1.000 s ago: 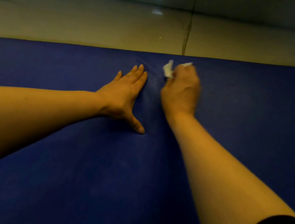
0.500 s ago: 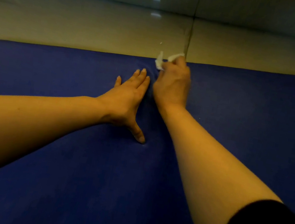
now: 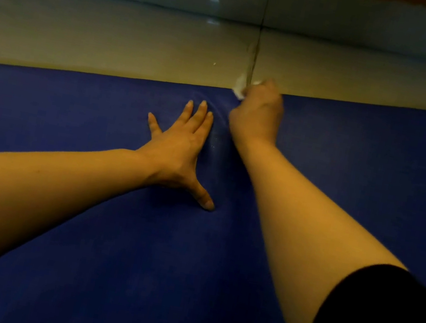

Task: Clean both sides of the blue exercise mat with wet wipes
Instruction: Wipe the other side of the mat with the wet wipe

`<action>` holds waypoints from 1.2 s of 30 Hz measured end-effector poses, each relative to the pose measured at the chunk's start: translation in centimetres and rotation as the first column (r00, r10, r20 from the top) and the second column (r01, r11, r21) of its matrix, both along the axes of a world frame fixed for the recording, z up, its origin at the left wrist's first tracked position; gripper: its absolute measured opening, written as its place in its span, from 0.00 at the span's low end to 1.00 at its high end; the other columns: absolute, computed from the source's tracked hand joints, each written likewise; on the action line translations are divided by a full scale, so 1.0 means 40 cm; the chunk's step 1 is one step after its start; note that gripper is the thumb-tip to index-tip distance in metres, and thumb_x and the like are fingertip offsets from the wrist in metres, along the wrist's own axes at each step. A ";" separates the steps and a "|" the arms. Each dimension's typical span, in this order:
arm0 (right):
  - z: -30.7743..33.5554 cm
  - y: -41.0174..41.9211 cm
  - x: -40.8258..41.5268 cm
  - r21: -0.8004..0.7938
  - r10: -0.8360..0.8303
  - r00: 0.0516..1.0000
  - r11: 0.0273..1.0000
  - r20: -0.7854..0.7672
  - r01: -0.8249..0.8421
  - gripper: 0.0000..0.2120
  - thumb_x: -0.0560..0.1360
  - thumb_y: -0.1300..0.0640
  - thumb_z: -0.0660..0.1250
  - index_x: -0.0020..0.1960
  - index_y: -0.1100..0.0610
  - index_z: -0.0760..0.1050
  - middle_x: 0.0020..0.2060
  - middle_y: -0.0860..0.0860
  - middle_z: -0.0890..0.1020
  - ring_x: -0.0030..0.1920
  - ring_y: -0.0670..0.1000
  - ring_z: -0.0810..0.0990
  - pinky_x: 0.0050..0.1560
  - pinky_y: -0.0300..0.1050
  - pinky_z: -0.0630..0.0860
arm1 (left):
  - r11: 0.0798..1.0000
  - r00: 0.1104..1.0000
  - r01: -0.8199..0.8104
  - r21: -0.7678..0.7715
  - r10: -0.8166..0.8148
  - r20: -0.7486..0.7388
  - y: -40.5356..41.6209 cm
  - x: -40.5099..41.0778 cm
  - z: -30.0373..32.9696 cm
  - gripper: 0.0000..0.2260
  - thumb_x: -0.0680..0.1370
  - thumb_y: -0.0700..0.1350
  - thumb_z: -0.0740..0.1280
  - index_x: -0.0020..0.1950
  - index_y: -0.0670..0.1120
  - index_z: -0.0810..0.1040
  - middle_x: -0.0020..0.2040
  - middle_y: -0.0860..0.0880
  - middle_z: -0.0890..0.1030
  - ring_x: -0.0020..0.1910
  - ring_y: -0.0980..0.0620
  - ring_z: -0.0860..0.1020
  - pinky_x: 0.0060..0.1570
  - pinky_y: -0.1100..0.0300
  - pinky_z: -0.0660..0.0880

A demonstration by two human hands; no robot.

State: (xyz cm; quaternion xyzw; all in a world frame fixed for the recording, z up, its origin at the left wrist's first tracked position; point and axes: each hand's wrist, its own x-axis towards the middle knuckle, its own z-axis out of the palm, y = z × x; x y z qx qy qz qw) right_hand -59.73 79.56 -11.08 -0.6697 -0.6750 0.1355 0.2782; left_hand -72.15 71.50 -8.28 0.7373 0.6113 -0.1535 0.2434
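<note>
Wipe (image 3: 239, 89) and mat edge meet right at the right hand (image 3: 257, 113), and that is where trouble could start. The right hand is curled into a fist round the crumpled white wet wipe, of which only a scrap pokes out past the knuckles on the left-hand side. It sits at the far edge of the blue exercise mat (image 3: 348, 162), with the pale tiled floor (image 3: 114, 38) just beyond the fingers.

The left hand (image 3: 179, 149) lies flat on the mat just beside the right wrist, fingers straight and splayed, thumb stretched back towards the body, holding nothing. Between the two hands the mat shows a faint wet sheen and a few shallow ripples running up to the edge.

Risks, as I judge them:
- A stroke carried past the edge would drag the wipe over the floor and bring its dirt back onto the mat.
- Those ripples suggest the mat bunches under the rubbing; if the left hand eases off, the mat could slide or fold and leave a strip unwiped.
- So little wipe is exposed that bare knuckles may do part of the rubbing.
- Only the top face is showing, so the underside likely remains to be done.
</note>
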 end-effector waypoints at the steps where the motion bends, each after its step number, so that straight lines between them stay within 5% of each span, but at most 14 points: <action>1: 0.000 -0.010 -0.010 0.010 0.060 0.998 0.998 0.001 -0.060 0.11 0.76 0.64 0.61 0.53 0.65 0.78 0.56 0.59 0.74 0.54 0.59 0.75 0.51 0.45 0.72 | 1.000 1.000 0.004 -0.003 -0.004 -0.002 -0.001 -0.001 0.000 0.70 0.53 0.72 0.73 0.77 0.47 0.31 0.76 0.52 0.29 0.74 0.51 0.29 0.66 0.25 0.38; 4: 0.004 -0.009 0.058 -0.026 0.083 0.989 0.996 0.120 -0.080 0.14 0.73 0.66 0.62 0.57 0.62 0.78 0.57 0.57 0.74 0.55 0.58 0.75 0.50 0.44 0.71 | 1.000 1.000 0.016 -0.006 -0.016 0.002 -0.002 -0.007 0.001 0.69 0.53 0.73 0.71 0.77 0.48 0.32 0.76 0.52 0.29 0.74 0.51 0.29 0.66 0.26 0.38; 9: 0.012 -0.034 0.178 0.003 -0.214 0.971 0.977 0.104 0.215 0.12 0.73 0.66 0.62 0.56 0.63 0.76 0.58 0.59 0.74 0.54 0.60 0.74 0.46 0.42 0.67 | 1.000 1.000 0.008 -0.009 -0.008 -0.006 0.000 -0.001 -0.002 0.69 0.52 0.72 0.71 0.77 0.48 0.32 0.76 0.51 0.29 0.74 0.50 0.29 0.65 0.25 0.38; 16: -0.016 -0.162 0.025 0.120 0.184 0.982 0.975 0.052 -0.189 0.04 0.70 0.67 0.64 0.42 0.66 0.77 0.44 0.62 0.77 0.41 0.62 0.75 0.37 0.43 0.63 | 1.000 1.000 -0.007 -0.009 0.007 -0.008 0.000 0.002 0.001 0.69 0.53 0.70 0.74 0.77 0.49 0.32 0.76 0.51 0.29 0.74 0.50 0.29 0.65 0.25 0.38; 21: 0.003 -0.099 0.190 0.004 -0.139 0.987 0.990 0.077 0.139 0.10 0.73 0.64 0.61 0.52 0.65 0.76 0.53 0.61 0.75 0.50 0.62 0.75 0.43 0.45 0.66 | 1.000 1.000 -0.001 -0.024 0.000 -0.031 0.001 0.001 0.003 0.68 0.54 0.71 0.73 0.77 0.48 0.32 0.76 0.51 0.29 0.75 0.49 0.29 0.65 0.25 0.38; 23: -0.004 -0.121 0.188 0.071 -0.197 0.976 0.979 0.087 0.192 0.10 0.74 0.63 0.59 0.51 0.66 0.75 0.51 0.62 0.75 0.48 0.63 0.75 0.43 0.49 0.68 | 1.000 0.999 -0.006 -0.029 0.005 -0.039 0.003 0.005 0.003 0.68 0.54 0.71 0.73 0.77 0.48 0.32 0.76 0.51 0.29 0.75 0.49 0.29 0.65 0.24 0.38; 26: -0.020 -0.190 0.086 0.189 -0.043 0.998 0.981 0.053 0.033 0.16 0.74 0.56 0.53 0.43 0.65 0.76 0.42 0.62 0.78 0.37 0.62 0.74 0.35 0.49 0.70 | 1.000 0.999 -0.008 -0.026 0.007 -0.043 0.007 0.008 0.000 0.69 0.54 0.70 0.74 0.77 0.48 0.31 0.76 0.51 0.29 0.75 0.49 0.29 0.65 0.24 0.38; 30: -0.016 -0.230 0.047 0.160 0.215 0.974 0.962 0.066 -0.223 0.03 0.70 0.65 0.65 0.37 0.64 0.74 0.38 0.60 0.77 0.34 0.60 0.74 0.32 0.44 0.66 | 1.000 1.000 -0.002 -0.016 0.002 -0.025 0.004 0.001 -0.003 0.68 0.55 0.70 0.74 0.77 0.48 0.32 0.76 0.51 0.29 0.75 0.49 0.29 0.66 0.25 0.38; 36: 0.003 -0.151 0.158 0.017 -0.154 0.987 0.988 0.040 0.154 0.06 0.75 0.63 0.61 0.46 0.64 0.75 0.50 0.61 0.76 0.47 0.62 0.75 0.41 0.49 0.66 | 0.999 1.000 -0.008 -0.034 0.007 -0.025 0.004 0.006 0.003 0.70 0.48 0.73 0.68 0.77 0.48 0.32 0.76 0.51 0.29 0.74 0.49 0.29 0.65 0.25 0.37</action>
